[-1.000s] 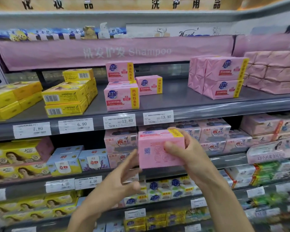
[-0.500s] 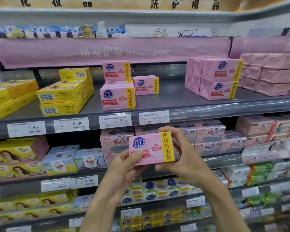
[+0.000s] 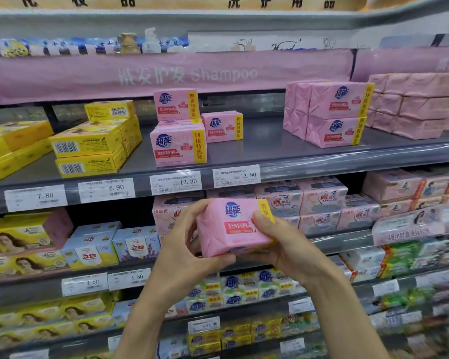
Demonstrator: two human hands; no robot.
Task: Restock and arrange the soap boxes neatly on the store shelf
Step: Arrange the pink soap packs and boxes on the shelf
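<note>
Grey shelf (image 3: 265,149) with yellow boxes (image 3: 88,146) and, seemingly, pink soap boxes (image 3: 178,146).

Pink soap pack held up before the shelf.
The pack (image 3: 231,229), wrapped in pink with a round blue logo, a red band and a yellow end strip, is tilted with its folded end to the left. The left hand (image 3: 184,252) and right hand (image 3: 283,244) grip it just below the shelf (image 3: 270,151). On the shelf stand matching packs: a small pile (image 3: 178,145), a single pack (image 3: 222,126) just beside it, and a two-high stack (image 3: 335,115) well to the right.
</note>
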